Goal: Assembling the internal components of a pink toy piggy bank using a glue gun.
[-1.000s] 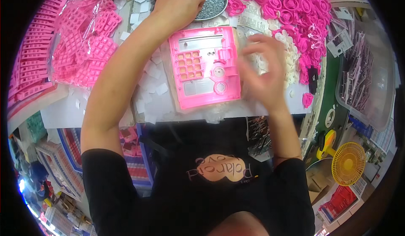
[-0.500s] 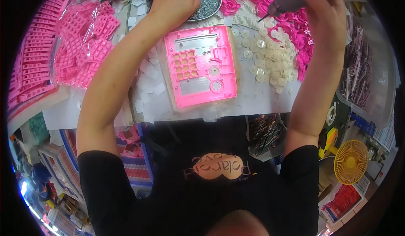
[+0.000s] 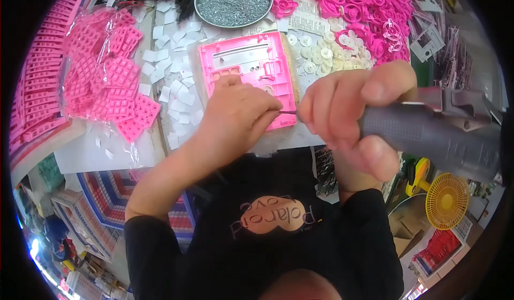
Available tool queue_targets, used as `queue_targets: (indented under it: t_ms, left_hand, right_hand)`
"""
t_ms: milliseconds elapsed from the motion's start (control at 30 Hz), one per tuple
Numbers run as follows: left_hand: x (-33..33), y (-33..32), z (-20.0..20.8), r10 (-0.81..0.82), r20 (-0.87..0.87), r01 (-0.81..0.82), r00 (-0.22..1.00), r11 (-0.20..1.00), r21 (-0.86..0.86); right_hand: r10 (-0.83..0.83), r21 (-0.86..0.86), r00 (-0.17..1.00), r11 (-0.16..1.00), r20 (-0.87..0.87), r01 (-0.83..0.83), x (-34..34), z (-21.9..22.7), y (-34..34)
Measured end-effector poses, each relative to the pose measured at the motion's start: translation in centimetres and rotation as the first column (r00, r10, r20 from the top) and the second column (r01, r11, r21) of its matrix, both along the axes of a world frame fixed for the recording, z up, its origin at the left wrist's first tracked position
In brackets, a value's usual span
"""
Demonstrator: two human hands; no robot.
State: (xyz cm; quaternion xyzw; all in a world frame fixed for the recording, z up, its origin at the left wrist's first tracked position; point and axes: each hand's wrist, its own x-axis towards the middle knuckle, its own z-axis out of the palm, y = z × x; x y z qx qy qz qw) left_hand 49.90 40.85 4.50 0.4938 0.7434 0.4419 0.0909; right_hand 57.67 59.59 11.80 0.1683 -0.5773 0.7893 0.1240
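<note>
My right hand [image 3: 348,110] grips a dark grey electric screwdriver [image 3: 428,131], held sideways above the table's front. Its thin bit [image 3: 288,112] points left and meets the fingertips of my left hand [image 3: 241,107]. Those fingers are pinched together; whatever lies between them is too small to make out. Beneath both hands lies a pink plastic casing [image 3: 288,77], its inner side up, with ribs, posts and a keypad grid of openings. My left hand covers its lower left part. Just beyond the casing stands a round metal dish [image 3: 233,2] full of small silvery screws.
White translucent discs [image 3: 321,53] are heaped right of the casing, with bright pink ring parts [image 3: 356,5] behind them. Small white paper squares [image 3: 179,94] and bagged pink keypads [image 3: 107,67] lie to the left. A yellow fan [image 3: 447,201] stands low at the right.
My left hand has come back from the screw dish to above the casing. The screwdriver has swung down and toward me in my right hand, its bit now at my left fingertips.
</note>
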Motion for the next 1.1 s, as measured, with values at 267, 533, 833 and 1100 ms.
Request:
queue_targets:
  t_ms: [267, 533, 833, 1100]
  left_hand:
    - [-0.1, -0.1, 0.7, -0.004, 0.140, 0.006, 0.990, 1.000, -0.016]
    - [0.1, -0.1, 0.7, 0.038, 0.073, -0.035, 0.997, 0.999, -0.041]
    - [0.0, -0.2, 0.6, 0.046, -0.205, -0.072, 0.978, 0.990, -0.120]
    - [0.8, -1.1, -1.2, -0.083, -0.447, -0.072, 0.890, 0.944, -0.320]
  right_hand:
    - [-0.056, 0.039, 0.996, 0.998, 0.070, 0.054, 0.2, -0.2, -1.0]
    - [-0.056, 0.062, 0.995, 0.997, 0.078, 0.051, 0.7, 0.1, -0.9]
    - [-0.134, 0.088, 0.990, 0.988, 0.050, 0.129, 0.5, -1.2, -0.6]
    - [-0.148, 0.031, 0.989, 0.988, -0.020, 0.149, -0.7, -2.5, 0.6]
